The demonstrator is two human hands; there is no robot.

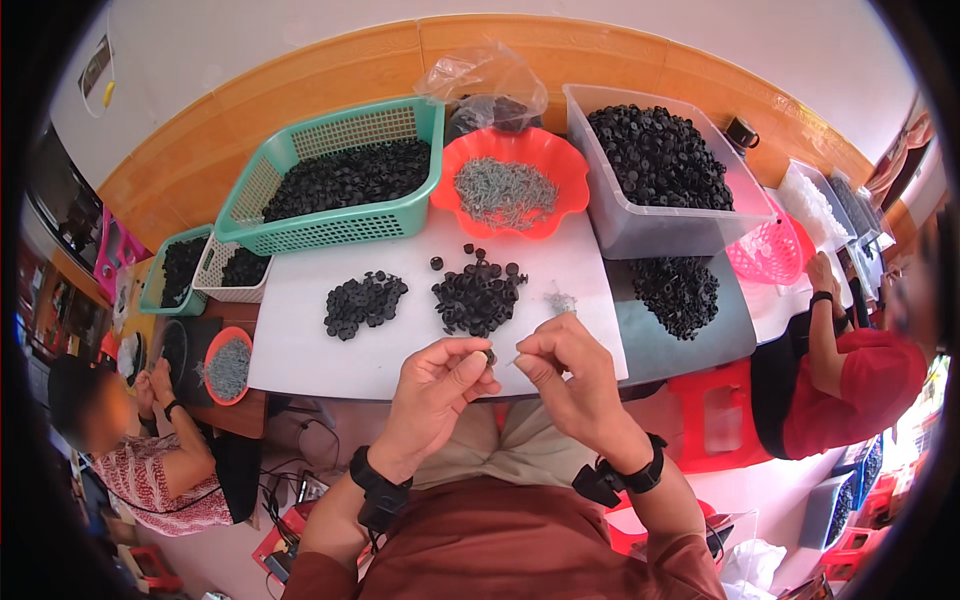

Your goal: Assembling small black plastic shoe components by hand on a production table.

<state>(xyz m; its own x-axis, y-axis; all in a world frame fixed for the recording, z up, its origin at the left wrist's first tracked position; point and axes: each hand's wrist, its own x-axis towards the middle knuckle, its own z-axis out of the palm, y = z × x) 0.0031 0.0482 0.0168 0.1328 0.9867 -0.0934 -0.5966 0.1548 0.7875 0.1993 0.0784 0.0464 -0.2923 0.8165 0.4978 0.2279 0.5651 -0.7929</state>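
The left hand point(435, 390) is raised just in front of the white tabletop point(295, 325), its thumb and fingers point(463, 372) closed in a pinch on a small round black piece point(490, 357), which is partly hidden by the fingertips. The right hand point(575, 365) faces it at the same level, thumb and index finger nearly together, gripping a thin grey metal pin point(514, 361) that points toward the black piece. The two hands are close but apart, and so, it seems, are the pin and the piece; the gap is too small to tell exactly.

Beyond the hands lie a heap of round black knob-like pieces point(478, 300), a flatter heap of black disc-shaped pieces point(363, 304) to its left, and a small scatter of grey metal pins point(562, 301) to its right. Farther back stands a scalloped red plastic bowl point(573, 178) holding more grey pins.
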